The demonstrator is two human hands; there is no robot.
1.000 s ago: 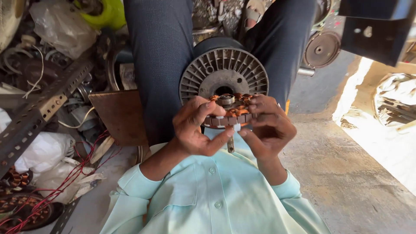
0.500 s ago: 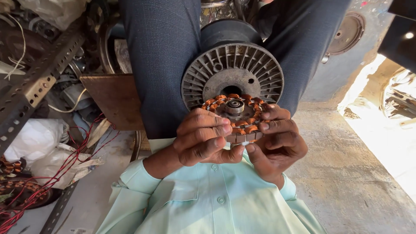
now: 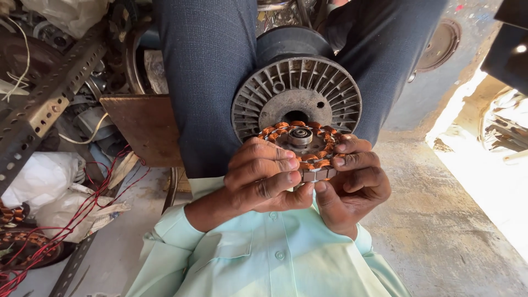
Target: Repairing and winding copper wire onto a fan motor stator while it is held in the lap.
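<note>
Left hand (image 3: 264, 176) and right hand (image 3: 352, 181) clasp stator (image 3: 300, 144).

A dusty concrete floor (image 3: 456, 231) carries the clutter: white plastic bags (image 3: 38, 179) beside tangled red wire (image 3: 82, 212), a perforated metal angle bar (image 3: 44, 104) (lying slantwise), a brown flat board (image 3: 140, 126), and a round metal disc (image 3: 440, 44).

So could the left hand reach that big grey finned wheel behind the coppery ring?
Probably yes: the left hand grips the copper-wound ring, and the finned wheel sits uncovered right behind it.
</note>
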